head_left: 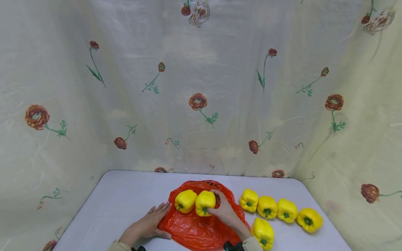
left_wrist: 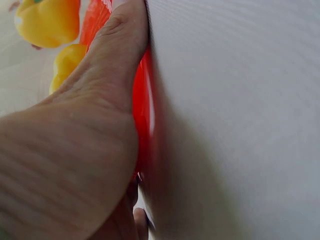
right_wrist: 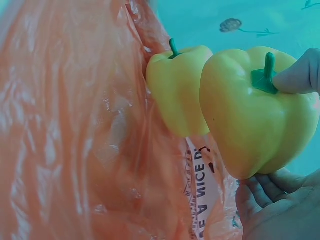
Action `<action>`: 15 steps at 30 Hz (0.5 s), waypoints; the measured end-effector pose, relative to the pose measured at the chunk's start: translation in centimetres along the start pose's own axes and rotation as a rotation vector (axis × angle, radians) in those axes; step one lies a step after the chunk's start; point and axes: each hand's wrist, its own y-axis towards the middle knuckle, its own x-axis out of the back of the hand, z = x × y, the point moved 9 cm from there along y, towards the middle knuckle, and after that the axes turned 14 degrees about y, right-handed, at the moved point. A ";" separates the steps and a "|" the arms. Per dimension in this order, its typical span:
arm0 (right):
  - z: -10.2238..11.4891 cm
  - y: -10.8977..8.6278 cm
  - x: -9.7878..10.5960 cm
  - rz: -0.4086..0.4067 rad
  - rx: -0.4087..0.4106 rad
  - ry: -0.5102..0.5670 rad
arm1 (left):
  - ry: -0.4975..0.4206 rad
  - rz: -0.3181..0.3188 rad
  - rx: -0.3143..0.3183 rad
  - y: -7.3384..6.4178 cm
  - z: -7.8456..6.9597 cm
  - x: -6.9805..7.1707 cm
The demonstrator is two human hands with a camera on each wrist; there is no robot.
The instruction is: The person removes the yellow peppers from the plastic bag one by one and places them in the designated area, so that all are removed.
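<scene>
A red plastic bag (head_left: pixel 198 226) with printed lettering lies flattened on the table. On its far part sits one yellow bell pepper (head_left: pixel 185 201), green stem toward me. Just right of it, my right hand (head_left: pixel 226 212) grips a second yellow bell pepper (head_left: pixel 205 203); the right wrist view shows the thumb by its stem and the fingers around the other side. My left hand (head_left: pixel 150 223) rests at the bag's left edge with its fingers extended, partly on the table. In the left wrist view, the palm side and thumb (left_wrist: pixel 120 35) border the red plastic.
To the right of the bag, several yellow bell peppers (head_left: pixel 267 207) form a slanting row. Another pepper (head_left: pixel 263 233) lies nearer, beside my right forearm. A flower-patterned curtain (head_left: pixel 232 115) surrounds the white table (head_left: pixel 125 195) at the back and sides.
</scene>
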 end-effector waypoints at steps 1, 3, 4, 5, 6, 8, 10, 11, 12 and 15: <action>0.0 -0.1 0.0 0.001 0.000 0.002 | -0.003 0.001 0.002 0.0 0.0 0.0; 0.2 -0.3 0.1 0.006 -0.002 0.012 | -0.005 0.003 0.003 0.0 0.0 -0.1; 0.3 -0.3 0.1 0.009 -0.003 0.015 | -0.005 0.004 0.003 0.0 0.0 -0.1; 0.5 -0.5 0.1 0.011 -0.003 0.017 | -0.006 0.005 0.004 0.0 0.0 -0.1; 0.7 -0.6 0.1 0.011 -0.002 0.018 | -0.005 0.005 0.004 0.0 0.0 -0.1; 1.1 -0.9 0.2 0.013 -0.003 0.020 | -0.005 0.004 0.003 -0.1 -0.1 0.0; 1.5 -1.1 0.2 0.015 -0.006 0.023 | -0.001 0.003 0.001 -0.1 -0.1 0.1; 1.6 -1.2 0.2 0.015 -0.009 0.023 | -0.001 0.003 0.001 -0.1 -0.1 0.1; 1.8 -1.3 0.2 0.014 -0.008 0.021 | 0.000 0.002 -0.001 -0.1 -0.1 0.1; 2.2 -1.6 0.4 0.006 -0.005 0.015 | 0.002 0.000 -0.008 -0.2 -0.2 0.2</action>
